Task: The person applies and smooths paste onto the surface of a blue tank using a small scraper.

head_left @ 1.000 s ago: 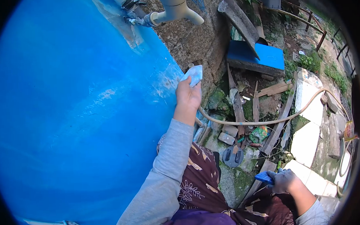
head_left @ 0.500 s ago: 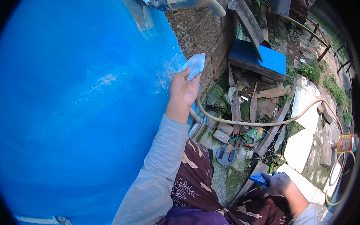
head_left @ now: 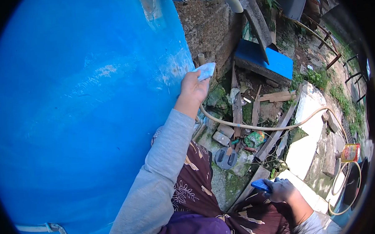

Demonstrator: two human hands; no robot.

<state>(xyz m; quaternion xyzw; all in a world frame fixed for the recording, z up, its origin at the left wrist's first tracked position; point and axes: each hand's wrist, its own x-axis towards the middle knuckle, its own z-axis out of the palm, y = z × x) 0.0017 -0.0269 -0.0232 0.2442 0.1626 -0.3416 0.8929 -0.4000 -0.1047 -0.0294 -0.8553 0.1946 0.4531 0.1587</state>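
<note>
My left hand (head_left: 193, 91) is raised beside the edge of a large blue surface (head_left: 92, 133), thumb and fingers closed on a flat, pale blue-white piece (head_left: 205, 71). Its pointed end sticks out past the thumb; whether it is sheet or plastic I cannot tell. Whitish scuffs mark the blue surface near this hand. Lower right, above my lap, my right hand (head_left: 283, 190) is closed around a small flat blue object (head_left: 261, 185), mostly hidden by the fingers. The fingers of this hand look dusted grey.
A beige tap (head_left: 232, 2) juts out at the top. A hose (head_left: 276, 128) curves across the ground over boards and rubble. A blue-topped slab (head_left: 277, 63) leans by the rough wall (head_left: 208, 28). A grey lid-like disc (head_left: 226, 158) lies near my knees.
The view has shifted a little, and the surroundings sit slightly lower-left or higher. My left hand is lower against the blue edge, and the pale piece has tilted. Both hands keep their hold.
</note>
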